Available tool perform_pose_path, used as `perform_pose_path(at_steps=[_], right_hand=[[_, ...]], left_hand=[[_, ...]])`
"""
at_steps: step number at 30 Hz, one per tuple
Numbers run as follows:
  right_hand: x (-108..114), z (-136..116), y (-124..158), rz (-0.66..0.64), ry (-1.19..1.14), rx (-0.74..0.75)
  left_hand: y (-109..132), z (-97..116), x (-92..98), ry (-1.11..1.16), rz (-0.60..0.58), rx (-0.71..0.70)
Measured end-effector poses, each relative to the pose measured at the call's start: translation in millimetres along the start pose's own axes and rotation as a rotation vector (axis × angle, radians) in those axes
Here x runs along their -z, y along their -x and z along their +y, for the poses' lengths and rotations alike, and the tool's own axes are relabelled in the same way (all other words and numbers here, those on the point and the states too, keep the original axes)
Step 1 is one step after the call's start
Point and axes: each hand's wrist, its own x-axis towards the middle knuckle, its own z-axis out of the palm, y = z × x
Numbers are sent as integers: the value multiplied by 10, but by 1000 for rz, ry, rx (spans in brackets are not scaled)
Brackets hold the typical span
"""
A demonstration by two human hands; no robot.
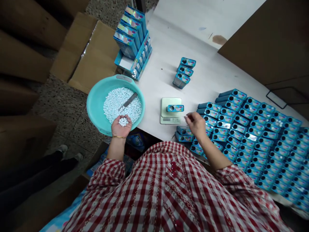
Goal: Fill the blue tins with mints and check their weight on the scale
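Observation:
My left hand (pixel 122 127) is cupped, palm up, around a small heap of white candies (pixel 123 121) at the near rim of a turquoise basin (pixel 94 111). More loose white candies (pixel 116 100) fill the basin, and a grey flat-bladed tool (pixel 129 101) lies on them. My right hand (pixel 196 124) hovers just right of a kitchen scale (pixel 164 111), fingers drawn together; whatever they may hold is too small to make out. On the scale stands a blue box (pixel 175 108) with a dark round hole in its top.
Behind the scale three similar blue boxes (pixel 182 77) stand in a row. Many more boxes (pixel 238 129) pack the table's right side. A display tray (pixel 137 69) of blue packs sits beyond the basin. Cardboard (pixel 96 54) lies left; a person's legs (pixel 41 174) show lower left.

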Motion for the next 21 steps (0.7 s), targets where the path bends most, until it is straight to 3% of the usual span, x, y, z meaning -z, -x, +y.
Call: perform_pose_path(at_steps=[2, 5, 8, 10, 12, 15, 18, 21], right_hand=[[-55, 233, -182, 12, -132, -77], [-255, 395, -426, -87, -285, -19], [-453, 389, -570, -149, -345, 63], [-495, 307, -598, -160, -336, 106], [-435, 144, -578, -156, -252, 189], [-217, -255, -489, -150, 52, 451], [-18, -696, -376, -158, 371, 736], [36, -988, -286, -178, 509, 976]], left_hand=[[-71, -3, 11, -105, 99, -93], [-52, -66, -44, -241, 202, -288], [88, -213, -206, -251, 87, -398], [170, -364, -356, -212, -50, -243], [190, -543, -503, -170, -145, 34], [102, -810, -655, -74, -221, 360], [-38, -1002, -716, 37, -297, 437], [-145, -1100, -746, 82, -369, 482]])
